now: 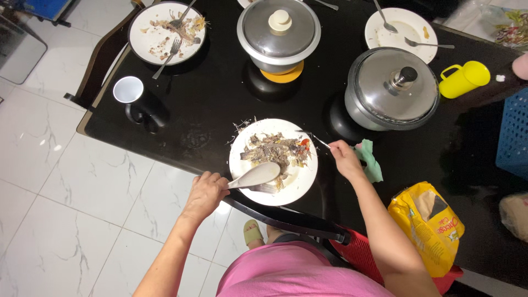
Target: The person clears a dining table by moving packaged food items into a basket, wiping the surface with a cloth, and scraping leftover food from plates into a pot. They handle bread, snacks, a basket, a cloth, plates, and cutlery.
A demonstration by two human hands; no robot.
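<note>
left hand closed round handle of pale rice paddle — long axis runs right, blade over near rim of white plate. right hand pinches fork, tines toward scraps at plate centre — between both hands.

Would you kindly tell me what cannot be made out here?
Head view:
- Contents of both lidded metal pots: lids cover them.
- Thin utensil in the right hand: too small and blurred to name.
- Food scraps on the white round plate: too mixed to identify.
- Blue basket: cut off by the right edge.
</note>
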